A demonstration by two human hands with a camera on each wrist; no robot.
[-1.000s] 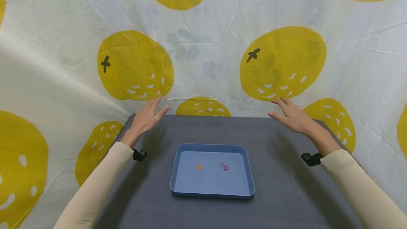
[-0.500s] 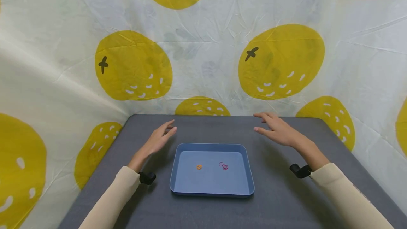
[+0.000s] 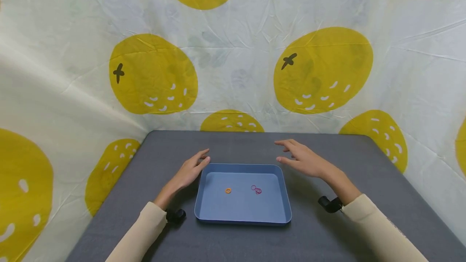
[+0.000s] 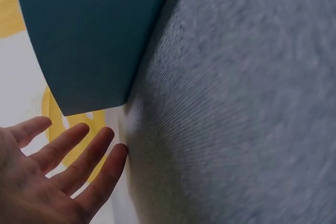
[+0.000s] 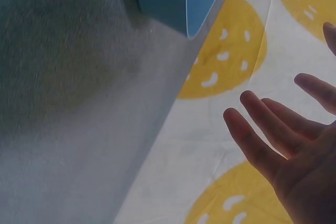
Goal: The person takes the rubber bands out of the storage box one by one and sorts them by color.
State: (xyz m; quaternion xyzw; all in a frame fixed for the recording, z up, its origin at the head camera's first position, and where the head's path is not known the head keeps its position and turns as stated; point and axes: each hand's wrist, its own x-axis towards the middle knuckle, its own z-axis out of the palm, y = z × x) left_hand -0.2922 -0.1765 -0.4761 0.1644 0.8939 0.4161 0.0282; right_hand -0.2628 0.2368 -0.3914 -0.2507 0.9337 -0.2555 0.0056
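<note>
Head view: both hands hover empty with relaxed, straight fingers at the far corners of a blue tray [image 3: 204, 197] on the grey surface [image 3: 327, 233], left hand [image 3: 187, 173] nearer the orange ring [image 3: 228, 191], right hand [image 3: 306, 161] nearer the pink rings [image 3: 256, 190].

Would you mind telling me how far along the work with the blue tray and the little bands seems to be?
Nothing looks done yet: the orange band and the pink bands lie in the blue tray. In hand: the left hand and right hand hover open at the tray's far corners, holding nothing. Any grasping or handling of the tray or bands is left.
</note>
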